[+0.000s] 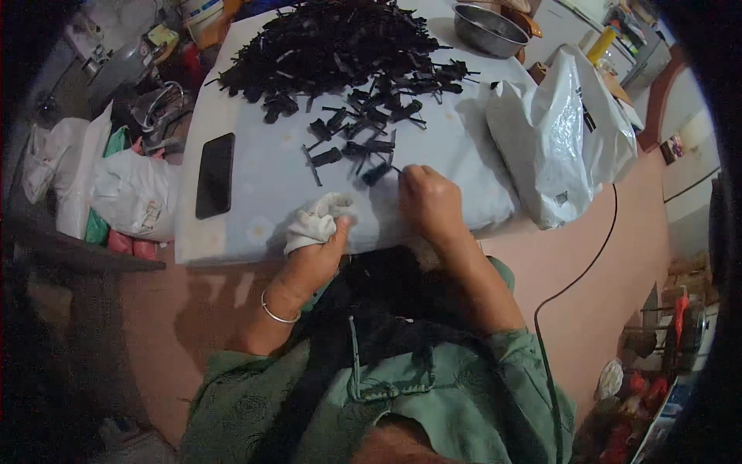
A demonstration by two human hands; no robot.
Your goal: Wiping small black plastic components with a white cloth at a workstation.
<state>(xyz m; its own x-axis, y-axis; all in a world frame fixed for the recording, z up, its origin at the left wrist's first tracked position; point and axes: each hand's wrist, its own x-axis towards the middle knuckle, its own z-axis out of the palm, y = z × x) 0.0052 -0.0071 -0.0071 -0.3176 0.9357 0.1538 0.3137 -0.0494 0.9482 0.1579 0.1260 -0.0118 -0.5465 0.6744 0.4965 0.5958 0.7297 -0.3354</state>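
Observation:
My left hand [318, 246], with a bracelet at its wrist, is closed around a bunched white cloth [311, 224] at the table's near edge. To its right, my right hand [430, 198] is closed with its fingers curled in. It pinches the thin end of a small black plastic part [376, 174], whose thicker body points left over the table. Just beyond lie several similar loose black parts [326, 157] with thin stems. They trail back into a large heap of black parts [328, 50] at the far side.
A dark phone [215, 175] lies on the pale table cover [259, 166] at left. At the right edge stands a white plastic bag [541, 139], with a metal bowl [490, 32] behind it. White sacks [135, 193] sit left of the table. A black cable [576, 288] runs down at right.

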